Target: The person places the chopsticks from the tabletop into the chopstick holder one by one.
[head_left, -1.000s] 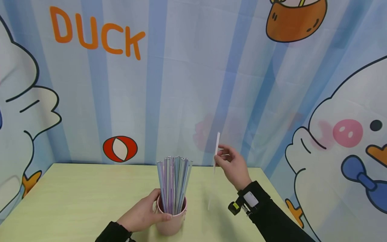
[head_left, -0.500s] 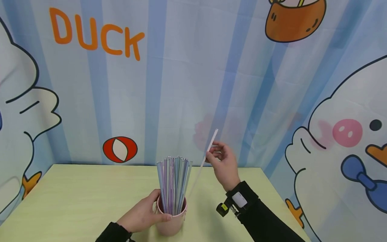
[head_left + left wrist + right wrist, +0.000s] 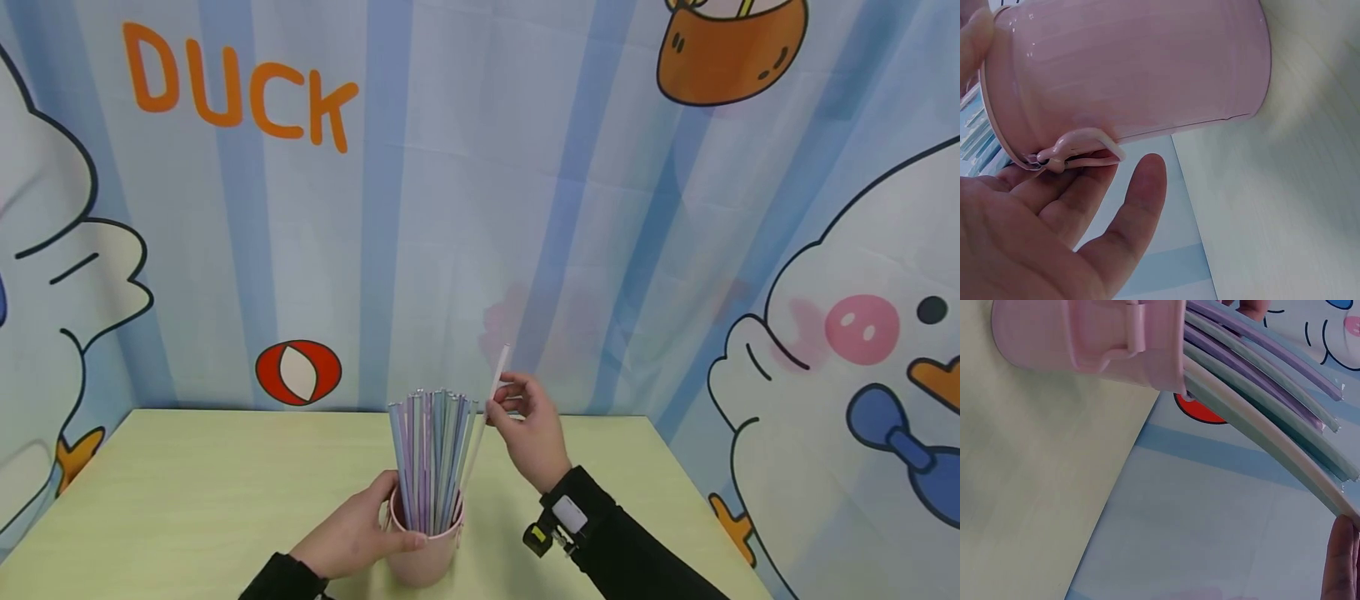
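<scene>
A small pink metal pail (image 3: 422,565) stands upright on the table, filled with a bundle of purple, blue-grey and greenish drinking straws (image 3: 429,458). My left hand (image 3: 348,533) grips the pail near its rim, thumb across the front. In the left wrist view, its fingers lie by the folded handle (image 3: 1085,145). Higher up to the right, my right hand (image 3: 534,437) pinches a pale pink straw (image 3: 501,367) between thumb and fingers. That straw leans, its lower end inside the pail's right rim, as the right wrist view shows beside a greenish straw (image 3: 1260,447).
The pale yellow tabletop (image 3: 225,483) reaches back to a blue striped curtain (image 3: 465,208) with duck drawings. A strapped wrist camera (image 3: 551,529) sits on the right sleeve.
My right hand has moved left and slightly down, bringing the pale pink straw from beside the pail into it. The left hand and pail have stayed put.
</scene>
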A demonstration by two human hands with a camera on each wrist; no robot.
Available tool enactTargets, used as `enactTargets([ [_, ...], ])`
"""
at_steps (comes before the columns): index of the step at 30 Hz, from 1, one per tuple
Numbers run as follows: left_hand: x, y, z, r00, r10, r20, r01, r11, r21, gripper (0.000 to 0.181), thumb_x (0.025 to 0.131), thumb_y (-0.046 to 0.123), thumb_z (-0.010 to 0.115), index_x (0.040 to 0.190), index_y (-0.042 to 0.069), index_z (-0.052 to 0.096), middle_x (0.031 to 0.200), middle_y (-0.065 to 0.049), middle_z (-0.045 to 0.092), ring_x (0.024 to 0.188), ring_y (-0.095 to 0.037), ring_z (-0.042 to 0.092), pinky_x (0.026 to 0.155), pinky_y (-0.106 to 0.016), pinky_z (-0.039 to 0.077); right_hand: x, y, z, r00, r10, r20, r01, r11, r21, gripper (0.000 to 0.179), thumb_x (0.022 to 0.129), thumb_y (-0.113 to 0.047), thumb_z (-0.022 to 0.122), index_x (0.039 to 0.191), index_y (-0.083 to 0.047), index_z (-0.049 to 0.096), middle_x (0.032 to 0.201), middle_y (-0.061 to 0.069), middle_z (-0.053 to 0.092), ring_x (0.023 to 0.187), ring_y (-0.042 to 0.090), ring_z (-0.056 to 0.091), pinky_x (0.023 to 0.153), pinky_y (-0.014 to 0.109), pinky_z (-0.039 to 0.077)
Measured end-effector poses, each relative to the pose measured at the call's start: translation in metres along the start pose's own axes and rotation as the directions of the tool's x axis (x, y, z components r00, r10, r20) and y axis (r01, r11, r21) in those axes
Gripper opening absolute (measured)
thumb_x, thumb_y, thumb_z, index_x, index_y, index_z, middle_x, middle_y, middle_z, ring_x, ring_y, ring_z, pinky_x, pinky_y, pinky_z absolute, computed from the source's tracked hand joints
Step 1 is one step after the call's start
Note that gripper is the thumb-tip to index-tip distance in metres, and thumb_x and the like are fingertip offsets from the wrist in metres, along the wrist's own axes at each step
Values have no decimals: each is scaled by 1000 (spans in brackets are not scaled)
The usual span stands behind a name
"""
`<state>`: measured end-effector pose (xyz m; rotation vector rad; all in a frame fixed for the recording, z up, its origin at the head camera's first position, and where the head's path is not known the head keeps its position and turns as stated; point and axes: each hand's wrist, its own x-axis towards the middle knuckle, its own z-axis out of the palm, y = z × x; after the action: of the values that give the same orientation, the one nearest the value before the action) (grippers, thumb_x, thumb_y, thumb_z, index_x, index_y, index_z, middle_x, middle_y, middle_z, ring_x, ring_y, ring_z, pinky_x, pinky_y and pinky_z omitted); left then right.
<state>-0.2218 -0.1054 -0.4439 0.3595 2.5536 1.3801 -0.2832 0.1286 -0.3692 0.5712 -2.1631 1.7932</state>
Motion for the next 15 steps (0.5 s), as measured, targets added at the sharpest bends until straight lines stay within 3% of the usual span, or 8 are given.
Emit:
enactTargets([
  [9, -1, 0, -1, 1000, 24, 2, -24, 1000, -1, 96, 74, 48, 79, 147, 6, 32, 145, -19, 45, 123, -38, 49, 100, -66, 38, -11, 17, 10, 998, 56, 42, -52, 995, -85, 37, 92, -2, 64, 126, 1, 50, 103, 16, 59, 89, 26, 64, 75, 32, 61],
  [15, -2, 0, 0, 999, 38, 2, -38, 999, -3, 95, 75, 49, 78, 147, 6, 32, 145, -19, 45, 123, -37, 50, 101, -65, 38, -21, 18, 15, 995, 64, 78, -55, 993, -108, 37, 92, 1, 64, 125, 3, 49, 103, 18, 58, 91, 31, 64, 77, 37, 61],
])
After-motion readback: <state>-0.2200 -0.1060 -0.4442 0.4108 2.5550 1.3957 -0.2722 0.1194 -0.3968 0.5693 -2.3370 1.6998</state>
